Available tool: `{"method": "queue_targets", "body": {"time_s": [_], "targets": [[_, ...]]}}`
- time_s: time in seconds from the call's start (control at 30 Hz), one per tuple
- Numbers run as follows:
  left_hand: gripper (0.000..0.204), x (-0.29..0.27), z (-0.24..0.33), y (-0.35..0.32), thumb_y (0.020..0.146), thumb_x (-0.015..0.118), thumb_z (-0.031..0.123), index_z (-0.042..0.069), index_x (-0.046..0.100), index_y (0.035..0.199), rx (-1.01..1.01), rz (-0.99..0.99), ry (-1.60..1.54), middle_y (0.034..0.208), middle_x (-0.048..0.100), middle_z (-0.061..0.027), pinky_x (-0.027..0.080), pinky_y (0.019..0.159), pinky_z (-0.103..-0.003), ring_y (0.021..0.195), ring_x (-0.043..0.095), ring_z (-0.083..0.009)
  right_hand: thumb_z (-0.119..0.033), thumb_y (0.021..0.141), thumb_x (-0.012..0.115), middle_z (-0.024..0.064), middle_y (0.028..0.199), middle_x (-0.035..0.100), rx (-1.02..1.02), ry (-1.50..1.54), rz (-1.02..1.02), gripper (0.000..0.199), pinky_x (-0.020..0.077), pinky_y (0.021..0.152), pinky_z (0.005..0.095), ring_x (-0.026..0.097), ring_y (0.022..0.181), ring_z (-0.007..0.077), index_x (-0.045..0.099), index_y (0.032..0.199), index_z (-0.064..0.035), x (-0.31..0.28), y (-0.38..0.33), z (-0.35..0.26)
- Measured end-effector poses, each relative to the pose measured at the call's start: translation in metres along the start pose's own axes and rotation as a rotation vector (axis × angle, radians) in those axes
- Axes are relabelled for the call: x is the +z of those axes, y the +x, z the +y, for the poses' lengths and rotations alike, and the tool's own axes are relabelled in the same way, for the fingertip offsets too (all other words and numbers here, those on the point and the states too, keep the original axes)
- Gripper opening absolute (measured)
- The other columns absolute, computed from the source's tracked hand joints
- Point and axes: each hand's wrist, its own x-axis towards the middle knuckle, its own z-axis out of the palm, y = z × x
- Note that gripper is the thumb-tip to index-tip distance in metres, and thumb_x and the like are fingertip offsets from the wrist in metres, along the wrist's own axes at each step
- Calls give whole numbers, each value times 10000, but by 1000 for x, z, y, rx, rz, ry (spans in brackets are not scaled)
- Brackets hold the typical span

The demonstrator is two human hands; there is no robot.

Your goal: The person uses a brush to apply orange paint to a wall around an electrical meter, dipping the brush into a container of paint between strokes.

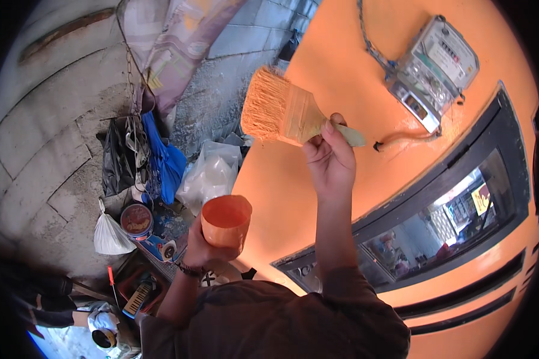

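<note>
My right hand (332,158) is closed round the handle of a wide paintbrush (299,113), raised in front of an orange wall (281,179). Orange paint coats its bristles, which point left. Lower down and to the left, my left hand (199,246) grips an orange plastic cup (226,224) from its left side. The cup's mouth faces up and its inside looks orange; how much paint it holds I cannot tell. Brush and cup are apart.
An electricity meter (440,60) with loose cables is fixed to the orange wall, above a dark-framed window (437,215). Bags, among them a blue one (164,158) and a white one (111,233), hang or lie along the grey block wall. A round tub (136,220) stands below.
</note>
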Motion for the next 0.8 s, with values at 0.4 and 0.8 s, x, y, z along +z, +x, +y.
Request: {"method": "queue_targets", "body": {"time_s": [0.4, 0.8], "targets": [[964, 52, -29, 10, 440, 948, 139, 18, 517, 1293, -30, -179, 7, 1189, 647, -99, 528, 930, -394, 1076, 638, -233, 13, 822, 734, 66, 917, 670, -69, -500, 499, 251, 606, 671, 366, 684, 831, 180, 599, 1025, -47, -97, -143, -68], [917, 163, -23, -2, 474, 955, 73, 24, 533, 1287, -115, -468, -39, 1200, 647, -92, 535, 939, -397, 1085, 644, -226, -325, 798, 787, 177, 817, 705, 440, -1655, 602, 355, 553, 681, 369, 708, 756, 252, 660, 868, -1, -160, -303, -87]]}}
